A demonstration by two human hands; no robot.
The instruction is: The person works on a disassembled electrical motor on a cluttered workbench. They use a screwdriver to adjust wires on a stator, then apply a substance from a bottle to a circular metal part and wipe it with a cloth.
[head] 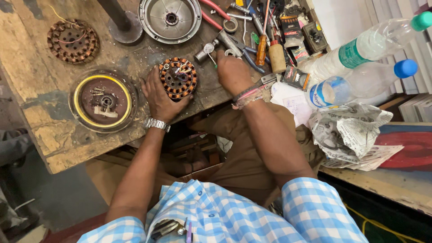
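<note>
**Hands on the wound stator at a crowded bench**

I am looking down at a scarred wooden workbench (pixel 54 153), paint worn through, with parts across its top and a heap of tools in the upper right of the frame. At upper left lies a spare copper-wound stator (pixel 72 40); below it sits a round motor cover with a yellow ring (pixel 102 101). At top centre rests a grey metal housing (pixel 169 19).

Moving right, my left hand (pixel 158 95) lies spread against the left edge of the stator with orange-and-black windings (pixel 178 77), bracing it at centre frame. My right hand (pixel 232 72) is closed over something small just right of the stator; I cannot tell what it grips. Further right are an orange-handled screwdriver (pixel 262 49) and two clear plastic bottles (pixel 360 67).

My judgement: the stator's loose leads sit close to my right hand, so a slip could snag or nick the winding. The stator also rests near the bench's front edge and could be nudged off.
</note>
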